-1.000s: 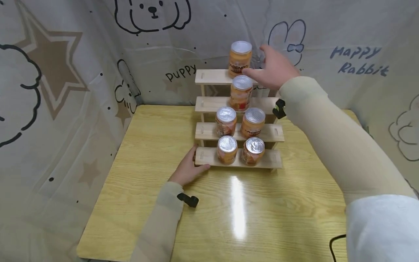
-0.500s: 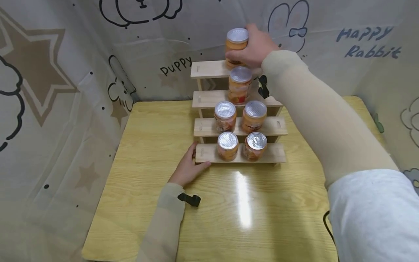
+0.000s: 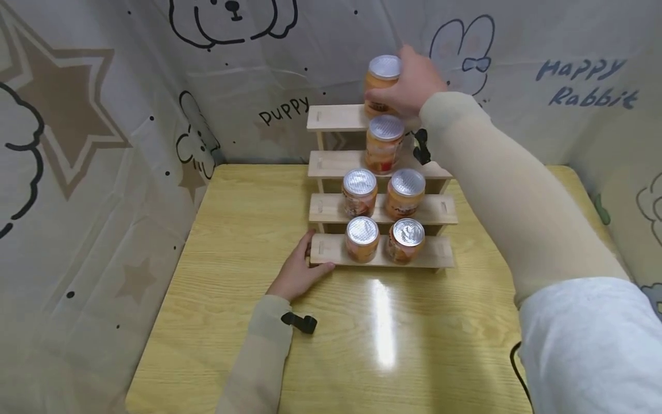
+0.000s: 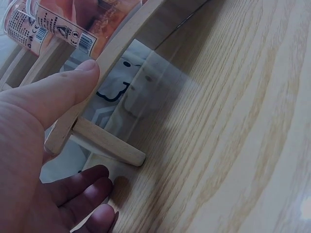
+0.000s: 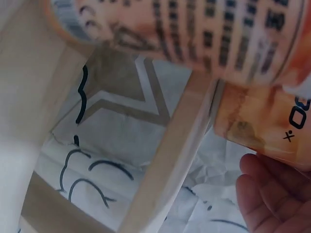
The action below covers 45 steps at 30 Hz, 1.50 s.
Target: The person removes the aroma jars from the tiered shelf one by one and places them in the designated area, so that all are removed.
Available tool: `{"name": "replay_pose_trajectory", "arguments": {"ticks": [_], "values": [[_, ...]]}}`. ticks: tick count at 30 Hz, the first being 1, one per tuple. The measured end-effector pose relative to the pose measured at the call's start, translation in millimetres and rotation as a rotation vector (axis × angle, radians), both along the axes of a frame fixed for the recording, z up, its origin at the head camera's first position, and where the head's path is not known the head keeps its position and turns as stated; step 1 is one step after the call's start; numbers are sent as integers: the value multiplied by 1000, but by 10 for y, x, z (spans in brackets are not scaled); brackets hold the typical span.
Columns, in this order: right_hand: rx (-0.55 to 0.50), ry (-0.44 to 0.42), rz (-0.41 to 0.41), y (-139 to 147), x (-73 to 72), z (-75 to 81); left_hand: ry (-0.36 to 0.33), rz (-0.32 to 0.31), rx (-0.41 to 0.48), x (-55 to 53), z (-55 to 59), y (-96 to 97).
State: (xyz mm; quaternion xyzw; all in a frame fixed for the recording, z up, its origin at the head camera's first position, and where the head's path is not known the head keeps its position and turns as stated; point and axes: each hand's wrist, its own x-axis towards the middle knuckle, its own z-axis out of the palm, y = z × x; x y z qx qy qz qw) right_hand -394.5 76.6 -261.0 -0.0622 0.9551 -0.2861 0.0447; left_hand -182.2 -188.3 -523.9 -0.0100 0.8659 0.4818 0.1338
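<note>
A four-step wooden display rack (image 3: 331, 118) holds several orange cans with silver lids. On its top step stands a can (image 3: 385, 68), and my right hand (image 3: 421, 83) grips it from the right, thumb across the front. In the right wrist view that can (image 5: 262, 124) has the fingertips (image 5: 252, 165) at its side. My left hand (image 3: 297, 273) holds the left end of the bottom step, thumb at the front edge. In the left wrist view, the thumb (image 4: 87, 68) presses the step's edge (image 4: 114, 53) while the other fingers curl below, near a rack leg (image 4: 109, 141).
One can (image 3: 385, 144) stands on the second step down, right below the gripped one. Two cans sit on each lower step, such as the front left can (image 3: 362, 238). A printed cloth (image 3: 258, 75) hangs behind the wooden table (image 3: 233, 230). A black cable (image 3: 519, 368) lies at right.
My right hand has moved left onto the top can, its fingers closing from a spread pose around it. My left hand stays at the rack's bottom step. The head view has shifted slightly.
</note>
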Motion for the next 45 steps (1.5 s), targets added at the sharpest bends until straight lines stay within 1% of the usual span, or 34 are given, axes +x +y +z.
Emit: {"name": "replay_pose_trajectory", "arguments": {"ticks": [2, 5, 8, 11, 14, 18, 23, 28, 31, 34, 38, 45], "values": [[-5, 16, -20, 53, 4, -1, -2, -5, 1, 7, -10, -4], [-18, 45, -53, 173, 44, 62, 1, -8, 5, 0, -11, -20], [-12, 84, -77, 365, 129, 163, 6, -5, 11, -23, 0, -37], [-6, 103, -95, 607, 252, 227, 8, -8, 13, -54, 5, -50], [8, 106, -105, 861, 399, 220, 9, -14, 15, -76, 0, -59], [27, 104, -94, 1169, 610, 114, 11, -15, 25, -92, 2, -82], [32, 87, -64, 1440, 888, -91, 6, -14, 15, -121, 9, -126], [12, 88, -38, 1550, 1123, -312, -2, -5, 16, -139, -7, -156], [17, 83, -47, 1588, 1246, -483, -8, -3, 15, -134, -7, -172], [30, 78, -56, 1626, 1361, -686, -7, -7, 13, -127, 12, -197], [3, 74, -53, 1657, 1446, -990, 3, -3, 13, -129, 53, -247], [-56, 9, -54, 1676, 1436, -1568, -13, 5, 9, -119, 100, -316]]}}
